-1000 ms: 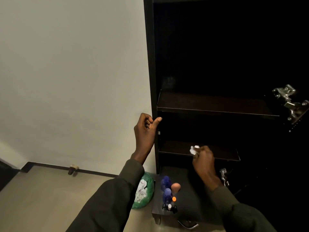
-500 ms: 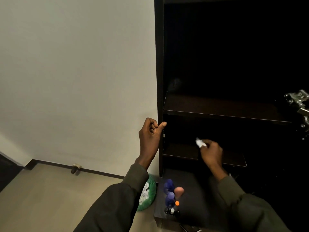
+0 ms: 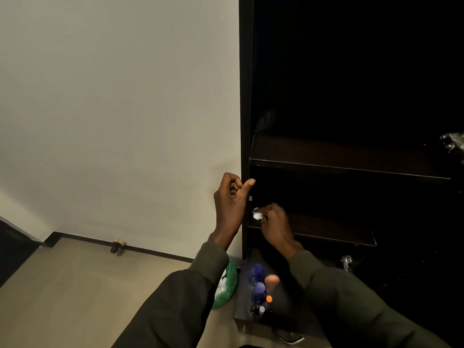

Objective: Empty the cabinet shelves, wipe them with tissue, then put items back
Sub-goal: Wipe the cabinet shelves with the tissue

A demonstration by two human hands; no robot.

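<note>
A tall dark cabinet [image 3: 245, 96] stands open, its upper shelf [image 3: 351, 156] and lower shelf [image 3: 334, 229] bare. My right hand [image 3: 275, 222] pinches a small white tissue [image 3: 256, 215] at the left end of the lower shelf. With fingers curled, my left hand [image 3: 232, 199] lays its thumb against the cabinet's left front edge; it holds nothing. Below, on a low dark stool [image 3: 242, 315], stand the removed items: blue bottles [image 3: 258, 282], a pink-capped bottle [image 3: 271, 281] and small dark bottles [image 3: 261, 310].
A green bag [image 3: 227, 287] with white crumpled tissues sits on the floor beside the stool. A door stopper [image 3: 118, 244] sticks up by the skirting. Metal hinges [image 3: 454, 144] show at the cabinet's right. A phone-like object [image 3: 288, 336] lies near the bottom edge.
My right hand with the tissue has slid left along the lower shelf to its left end. The left hand has stayed at the cabinet edge.
</note>
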